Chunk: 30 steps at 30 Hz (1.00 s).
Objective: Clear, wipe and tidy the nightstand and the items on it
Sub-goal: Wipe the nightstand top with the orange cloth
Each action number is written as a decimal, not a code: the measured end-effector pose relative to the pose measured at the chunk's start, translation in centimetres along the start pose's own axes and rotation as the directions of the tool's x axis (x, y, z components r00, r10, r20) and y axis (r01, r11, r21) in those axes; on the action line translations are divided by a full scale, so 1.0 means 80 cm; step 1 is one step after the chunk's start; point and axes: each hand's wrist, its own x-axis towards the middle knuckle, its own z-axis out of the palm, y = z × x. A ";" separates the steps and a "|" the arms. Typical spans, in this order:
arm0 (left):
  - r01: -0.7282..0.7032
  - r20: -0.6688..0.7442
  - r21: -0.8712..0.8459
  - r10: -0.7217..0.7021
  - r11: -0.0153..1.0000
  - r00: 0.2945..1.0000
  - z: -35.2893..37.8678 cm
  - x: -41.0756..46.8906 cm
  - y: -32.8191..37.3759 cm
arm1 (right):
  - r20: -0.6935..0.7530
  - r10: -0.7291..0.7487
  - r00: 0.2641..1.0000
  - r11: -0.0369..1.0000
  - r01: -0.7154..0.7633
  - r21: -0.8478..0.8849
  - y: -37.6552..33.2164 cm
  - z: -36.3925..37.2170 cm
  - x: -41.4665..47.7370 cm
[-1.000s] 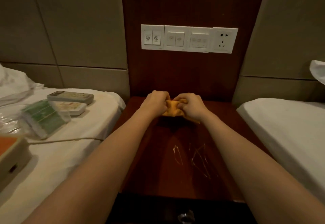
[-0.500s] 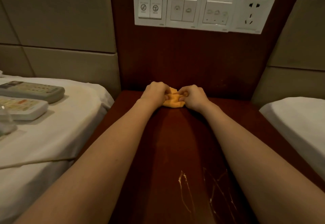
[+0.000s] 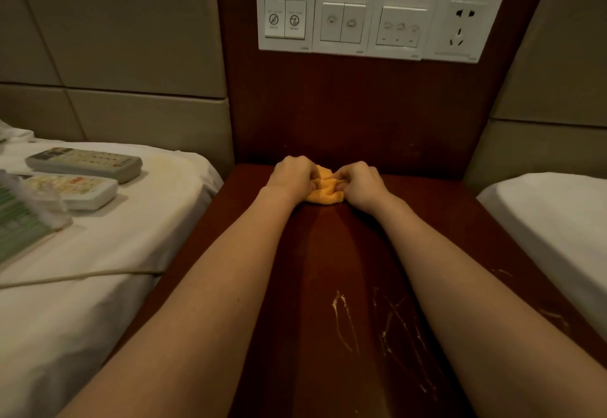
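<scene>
Change from half a second ago: both hands and the cloth stay at the rear edge of the table, against the back panel. The green packet has come into sight at the left.

- Hands, two. Left hand [image 3: 292,176] and right hand [image 3: 359,184] lie knuckles up, side by side, fingers curled into the cloth from either side.
- Cloth [image 3: 325,192], one. Orange, soft, bunched into a small wad. It sits on the table at the middle of the rear edge, pinched between the two hands.
- Table [image 3: 328,269], one. Dark red-brown wood with a smooth, slightly glossy top. Pale scratches [image 3: 394,335] lie toward its front edge, right of centre.
- Back panel [image 3: 345,105], one. It is of the same dark wood and stands upright behind the table.
- Wall plates [image 3: 377,23], four. White plastic rectangles in a row on the back panel: three switch plates and one socket at the right end.
- Beds, two, in white sheets. The left bed [image 3: 115,253] and right bed [image 3: 551,220] flank the table's side edges.
- Remotes, two, on the left bed. The grey remote [image 3: 83,163] and white remote [image 3: 75,187] are oblong and lie side by side.
- Green packet [image 3: 16,227], one, in clear wrap, on the left bed in front of the remotes.
- Cord [image 3: 82,274], one. Thin and pale, it runs across the left bed.
</scene>
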 end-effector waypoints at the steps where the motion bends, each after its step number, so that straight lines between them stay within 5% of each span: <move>1: 0.006 -0.001 -0.006 -0.006 1.000 1.000 -0.001 -0.008 0.001 | 0.000 0.003 1.000 1.000 -0.003 0.004 -0.001 0.000 -0.007; 30: 0.000 0.133 -0.085 0.012 0.996 0.991 -0.042 -0.278 0.064 | 0.054 -0.006 0.998 0.998 0.003 0.056 -0.024 -0.031 -0.293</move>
